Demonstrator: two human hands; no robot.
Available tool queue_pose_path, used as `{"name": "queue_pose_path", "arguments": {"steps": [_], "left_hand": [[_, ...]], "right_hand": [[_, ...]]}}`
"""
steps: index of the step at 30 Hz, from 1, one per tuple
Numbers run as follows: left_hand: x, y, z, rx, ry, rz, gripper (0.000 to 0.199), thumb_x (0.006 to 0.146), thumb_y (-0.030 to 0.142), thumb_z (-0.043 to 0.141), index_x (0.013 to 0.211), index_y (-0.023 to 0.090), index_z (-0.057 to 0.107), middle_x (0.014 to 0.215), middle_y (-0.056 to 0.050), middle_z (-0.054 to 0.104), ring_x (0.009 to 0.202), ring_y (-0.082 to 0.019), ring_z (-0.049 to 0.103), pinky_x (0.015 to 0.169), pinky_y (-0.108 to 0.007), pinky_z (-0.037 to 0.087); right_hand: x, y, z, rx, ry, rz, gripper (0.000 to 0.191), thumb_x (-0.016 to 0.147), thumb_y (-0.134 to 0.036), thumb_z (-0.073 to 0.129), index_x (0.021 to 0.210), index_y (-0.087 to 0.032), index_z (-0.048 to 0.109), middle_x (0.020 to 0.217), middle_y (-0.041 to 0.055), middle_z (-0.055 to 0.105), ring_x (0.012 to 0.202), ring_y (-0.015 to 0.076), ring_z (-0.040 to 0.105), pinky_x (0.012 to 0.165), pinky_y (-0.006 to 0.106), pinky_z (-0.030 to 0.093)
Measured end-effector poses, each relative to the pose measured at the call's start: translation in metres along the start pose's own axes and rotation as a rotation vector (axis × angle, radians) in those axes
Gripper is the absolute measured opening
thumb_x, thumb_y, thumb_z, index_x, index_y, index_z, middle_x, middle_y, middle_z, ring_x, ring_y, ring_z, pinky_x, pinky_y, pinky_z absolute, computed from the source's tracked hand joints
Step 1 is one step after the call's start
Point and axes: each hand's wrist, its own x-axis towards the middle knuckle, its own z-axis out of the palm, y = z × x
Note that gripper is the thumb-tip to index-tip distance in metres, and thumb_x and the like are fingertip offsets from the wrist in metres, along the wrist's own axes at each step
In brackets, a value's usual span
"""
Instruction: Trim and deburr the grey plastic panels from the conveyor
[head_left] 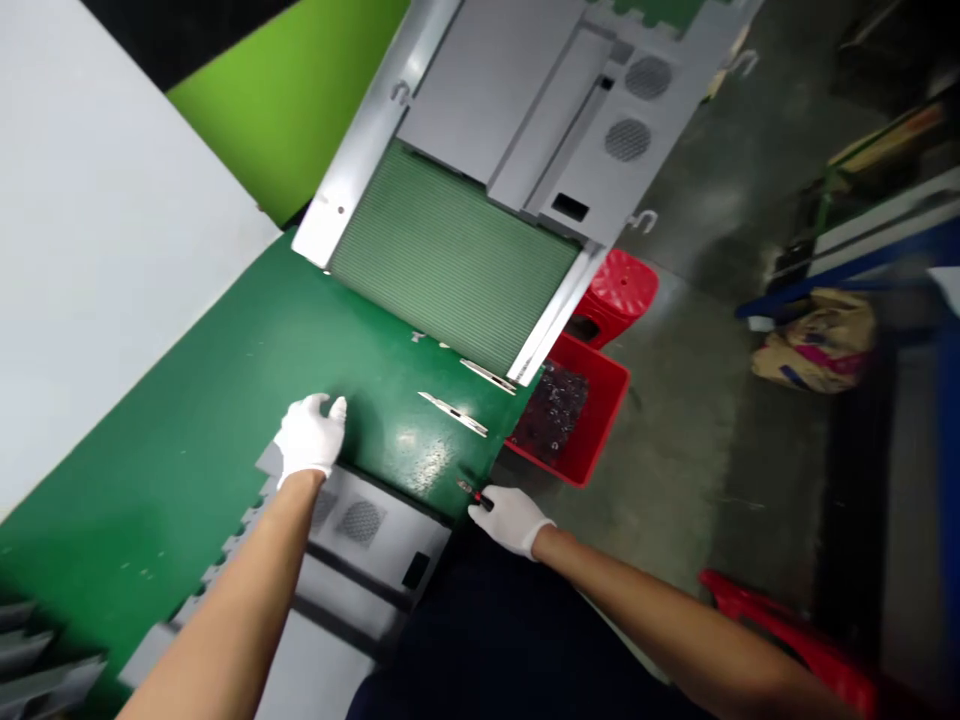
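Observation:
My left hand, in a white glove, is over the green tabletop at the far edge of a grey plastic panel. Its thumb and fingers are apart, with nothing seen between them. My right hand, also gloved, is closed around a pair of small cutting pliers with red and black handles. The metal jaws point left over the table. The panel has a round mesh grille and a dark rectangular slot, and my left forearm hides part of it.
Ahead, a conveyor with a green ribbed belt carries another grey panel. Two slim pale pieces, one a long strip, lie before it. A red bin of small dark scraps stands at the right, below a red stool. More grey parts sit lower left.

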Motion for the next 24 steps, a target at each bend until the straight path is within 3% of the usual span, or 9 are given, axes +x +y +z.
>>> {"name": "queue_pose_path", "arguments": {"steps": [2,4,6,8,11,16,20,24], "left_hand": [[0.018,-0.042,-0.009,0.077,-0.124,-0.115,0.056,0.088,0.064,0.043,0.115,0.021,0.068,0.123,-0.018,0.067,0.116,-0.04,0.06,0.099,-0.055,0.045],[0.029,-0.068,-0.015,0.045,-0.353,-0.1,0.057,0.086,0.07,0.043,0.103,0.023,0.071,0.109,-0.013,0.073,0.105,-0.035,0.064,0.096,-0.048,0.046],[0.035,-0.081,-0.017,-0.016,-0.517,-0.056,0.056,0.084,0.072,0.044,0.091,0.023,0.071,0.096,-0.008,0.074,0.093,-0.029,0.066,0.09,-0.039,0.047],[0.041,-0.088,-0.017,-0.072,-0.587,-0.022,0.055,0.081,0.072,0.048,0.084,0.022,0.071,0.088,-0.006,0.073,0.085,-0.024,0.063,0.085,-0.034,0.047],[0.048,-0.093,-0.016,-0.14,-0.642,0.0,0.054,0.077,0.072,0.054,0.076,0.02,0.069,0.076,-0.002,0.068,0.073,-0.019,0.056,0.076,-0.031,0.044],[0.057,-0.093,-0.01,-0.05,-0.645,-0.011,0.053,0.073,0.071,0.056,0.063,0.02,0.06,0.059,0.0,0.053,0.059,-0.016,0.042,0.064,-0.031,0.038],[0.057,-0.092,-0.005,-0.044,-0.631,-0.005,0.05,0.074,0.069,0.057,0.062,0.021,0.058,0.057,0.001,0.049,0.058,-0.016,0.039,0.063,-0.031,0.036],[0.054,-0.097,-0.003,-0.13,-0.616,-0.035,0.05,0.075,0.068,0.056,0.06,0.021,0.055,0.057,0.002,0.046,0.057,-0.015,0.037,0.06,-0.031,0.035]], "right_hand": [[0.008,-0.013,-0.001,0.027,-0.02,-0.032,0.045,0.093,-0.06,0.044,0.085,-0.022,0.067,0.089,0.0095,0.075,0.085,0.0237,0.069,0.069,0.031,0.039],[0.02,-0.031,-0.002,0.036,-0.055,-0.078,0.053,0.092,-0.067,0.041,0.086,-0.021,0.068,0.09,0.0106,0.075,0.086,0.025,0.069,0.07,0.031,0.04],[0.034,-0.054,-0.004,0.03,-0.092,-0.13,0.062,0.091,-0.073,0.036,0.091,-0.021,0.07,0.094,0.0132,0.075,0.091,0.0276,0.069,0.074,0.032,0.043],[0.05,-0.08,-0.006,0.024,-0.126,-0.176,0.072,0.089,-0.078,0.031,0.097,-0.019,0.071,0.1,0.0161,0.075,0.097,0.0306,0.069,0.078,0.035,0.045],[0.075,-0.12,-0.008,0.015,-0.17,-0.225,0.084,0.088,-0.083,0.021,0.104,-0.017,0.071,0.105,0.0195,0.074,0.1,0.034,0.069,0.082,0.04,0.048],[0.113,-0.174,0.001,-0.038,-0.211,-0.26,0.088,0.089,-0.081,0.018,0.111,-0.014,0.07,0.11,0.023,0.073,0.105,0.036,0.068,0.087,0.044,0.05],[0.131,-0.196,0.011,-0.069,-0.249,-0.266,0.087,0.088,-0.082,0.022,0.111,-0.014,0.071,0.11,0.0222,0.073,0.105,0.0363,0.069,0.087,0.044,0.051],[0.136,-0.203,0.015,-0.097,-0.271,-0.273,0.083,0.09,-0.078,0.023,0.112,-0.014,0.069,0.112,0.0216,0.072,0.106,0.0351,0.068,0.086,0.042,0.051]]}}
